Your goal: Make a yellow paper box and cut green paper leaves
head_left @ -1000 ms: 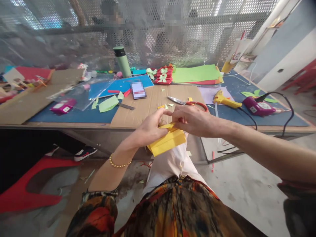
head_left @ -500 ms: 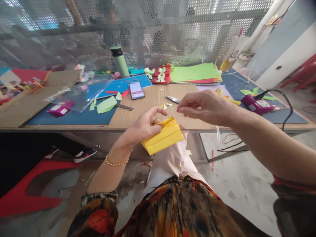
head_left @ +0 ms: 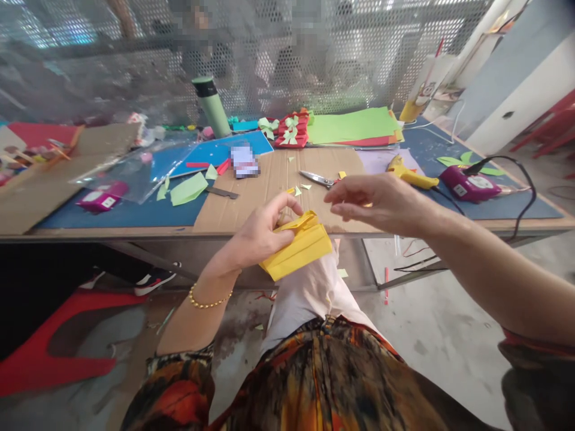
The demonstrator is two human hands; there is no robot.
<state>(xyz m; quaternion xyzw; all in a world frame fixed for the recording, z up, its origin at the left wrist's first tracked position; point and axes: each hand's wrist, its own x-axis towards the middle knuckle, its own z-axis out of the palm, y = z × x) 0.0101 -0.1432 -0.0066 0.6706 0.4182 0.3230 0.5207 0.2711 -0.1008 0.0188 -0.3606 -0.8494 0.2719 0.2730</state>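
A folded yellow paper piece [head_left: 299,251] is pinched in my left hand [head_left: 265,233], just in front of the table's front edge and above my lap. My right hand [head_left: 377,200] hovers to its right over the cardboard, fingers curled and thumb a little apart from them, with nothing visible between them. Scissors [head_left: 318,178] lie on the cardboard [head_left: 269,179], their handles partly behind my right hand. Small green and yellow paper scraps [head_left: 306,187] lie beyond the yellow piece. A yellow glue gun [head_left: 413,175] rests behind my right wrist.
On the table are a phone [head_left: 245,160], a green bottle [head_left: 212,108], green paper sheets [head_left: 350,127], a red piece with pale bows [head_left: 291,129], a dark flat tool [head_left: 222,192] and two purple boxes [head_left: 469,182]. A black cable hangs at the right.
My right hand has shifted slightly right and down, its fingers a bit more apart, uncovering more of the scissors and glue gun. The yellow piece has barely moved in my left hand.
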